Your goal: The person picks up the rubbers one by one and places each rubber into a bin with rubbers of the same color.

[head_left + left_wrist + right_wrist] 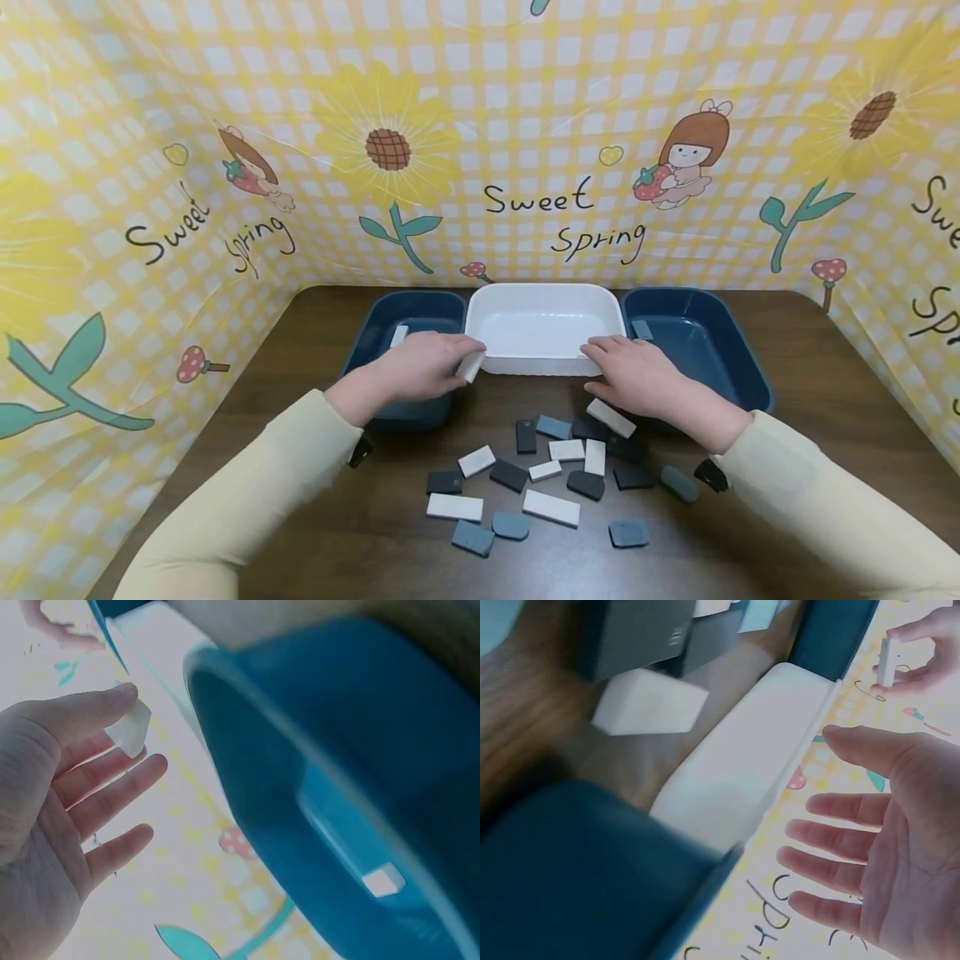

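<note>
A white block [470, 367] is pinched between thumb and finger of the left hand [423, 365], near the white tray's [547, 366] front left corner, beside the blue tray [427, 307]. Nothing is held by the right hand [637, 372], its fingers spread. Any rim would best be cleared fully before the grip is loosened.
</note>
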`<state>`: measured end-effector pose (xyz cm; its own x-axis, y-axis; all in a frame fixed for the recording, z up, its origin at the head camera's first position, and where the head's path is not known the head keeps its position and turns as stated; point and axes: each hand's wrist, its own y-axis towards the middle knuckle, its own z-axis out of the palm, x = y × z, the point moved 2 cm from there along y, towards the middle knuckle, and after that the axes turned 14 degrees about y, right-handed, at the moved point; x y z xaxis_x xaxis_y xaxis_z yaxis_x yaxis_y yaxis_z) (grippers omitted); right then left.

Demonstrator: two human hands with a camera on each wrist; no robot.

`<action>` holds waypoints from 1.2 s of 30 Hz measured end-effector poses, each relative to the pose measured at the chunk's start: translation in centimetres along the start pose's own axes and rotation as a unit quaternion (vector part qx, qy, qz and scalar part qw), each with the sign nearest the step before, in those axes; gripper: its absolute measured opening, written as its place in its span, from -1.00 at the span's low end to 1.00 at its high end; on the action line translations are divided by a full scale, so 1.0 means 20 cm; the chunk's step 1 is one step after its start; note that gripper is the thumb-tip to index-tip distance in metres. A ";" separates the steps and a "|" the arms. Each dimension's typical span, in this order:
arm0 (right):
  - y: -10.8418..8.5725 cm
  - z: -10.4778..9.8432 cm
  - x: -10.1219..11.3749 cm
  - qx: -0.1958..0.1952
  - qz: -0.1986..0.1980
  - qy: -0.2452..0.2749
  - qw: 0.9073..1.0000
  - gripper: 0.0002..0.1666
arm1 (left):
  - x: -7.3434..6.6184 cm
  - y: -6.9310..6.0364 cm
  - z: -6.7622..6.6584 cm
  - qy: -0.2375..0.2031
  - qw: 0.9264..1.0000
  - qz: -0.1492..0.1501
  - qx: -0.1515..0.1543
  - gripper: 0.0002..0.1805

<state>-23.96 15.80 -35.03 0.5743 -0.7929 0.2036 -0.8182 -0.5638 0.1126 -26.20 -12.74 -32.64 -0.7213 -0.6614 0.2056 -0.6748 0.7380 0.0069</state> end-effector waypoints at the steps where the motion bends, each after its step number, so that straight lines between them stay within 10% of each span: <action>1: 0.01 -0.01 0.01 -0.002 -0.005 0.000 1.000 -0.36 | 0.02 0.00 0.00 0.000 1.000 -0.006 -0.003 -0.43; 19: 0.20 0.06 0.37 0.033 -0.120 0.048 0.991 -0.33 | 0.40 0.01 0.05 -0.002 0.988 -0.139 0.075 -0.45; 36: 0.32 0.27 0.59 0.121 -0.165 0.019 0.979 -0.11 | 0.49 0.14 0.17 -0.014 0.972 -0.181 0.152 -0.52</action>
<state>-22.26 1.69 -37.24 0.8018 -0.5512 0.2308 -0.5551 -0.8300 -0.0540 -35.81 -17.62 -33.95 -0.4295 -0.8766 0.2169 -0.8969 0.3861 -0.2156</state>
